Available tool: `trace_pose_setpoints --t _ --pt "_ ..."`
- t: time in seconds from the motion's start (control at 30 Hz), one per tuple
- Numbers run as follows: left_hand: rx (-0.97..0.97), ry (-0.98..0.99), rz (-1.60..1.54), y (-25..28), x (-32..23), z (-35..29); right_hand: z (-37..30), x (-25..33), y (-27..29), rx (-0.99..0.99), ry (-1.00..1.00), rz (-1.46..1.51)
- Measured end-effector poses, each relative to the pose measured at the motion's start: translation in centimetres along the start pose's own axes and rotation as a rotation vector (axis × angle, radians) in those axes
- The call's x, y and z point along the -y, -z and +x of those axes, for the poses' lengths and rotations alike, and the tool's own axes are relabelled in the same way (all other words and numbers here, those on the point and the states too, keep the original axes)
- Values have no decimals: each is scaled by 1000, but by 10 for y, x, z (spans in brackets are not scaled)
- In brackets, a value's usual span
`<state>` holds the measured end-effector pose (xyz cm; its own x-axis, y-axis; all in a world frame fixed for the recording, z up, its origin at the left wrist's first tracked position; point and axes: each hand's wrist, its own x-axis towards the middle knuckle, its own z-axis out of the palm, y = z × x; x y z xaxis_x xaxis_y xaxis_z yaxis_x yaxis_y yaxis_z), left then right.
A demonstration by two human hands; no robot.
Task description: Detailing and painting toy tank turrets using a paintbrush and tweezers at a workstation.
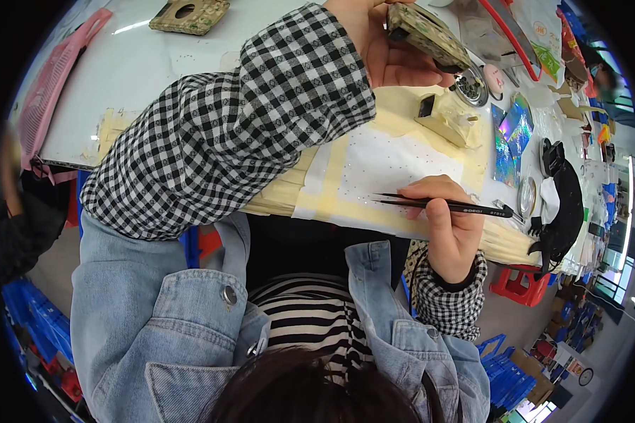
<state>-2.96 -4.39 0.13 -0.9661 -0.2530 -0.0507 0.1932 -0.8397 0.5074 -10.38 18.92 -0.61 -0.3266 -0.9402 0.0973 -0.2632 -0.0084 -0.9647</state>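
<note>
My left hand (382, 56) grips a thick camouflage-patterned piece (427, 33) at the far side of the table. The piece is tilted, with a dark opening on its near edge; part of it is hidden by my fingers. My right hand (450, 224) is closed around black tweezers (483, 210), whose points aim left, low over a white sheet (402, 151). Many tiny specks, perhaps stones or beads, are scattered across that sheet. Whether anything sits between the tweezer tips is too small to tell.
A similar camouflage piece with a round hole (188, 15) lies at the far left, near a pink mesh basket (63, 84). Right of the sheet are a yellowish taped block (448, 121), shiny iridescent film (513, 141), a metal dish (472, 87) and a black pouch (568, 211).
</note>
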Motion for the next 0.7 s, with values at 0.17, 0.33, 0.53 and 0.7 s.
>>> trace_pose_setpoints --t 0.17,0.33,0.53,0.7 --pt "43 5 -9 2 -1 0 -5 -7 -8 -83 -7 -54" --pt "17 2 -3 2 -2 -2 -4 -6 -10 -64 10 -51" --pt "33 -12 13 3 0 0 -3 -7 -7 -51 10 -98" --pt "36 -3 -9 1 0 -2 -3 -8 -6 -46 13 -117"
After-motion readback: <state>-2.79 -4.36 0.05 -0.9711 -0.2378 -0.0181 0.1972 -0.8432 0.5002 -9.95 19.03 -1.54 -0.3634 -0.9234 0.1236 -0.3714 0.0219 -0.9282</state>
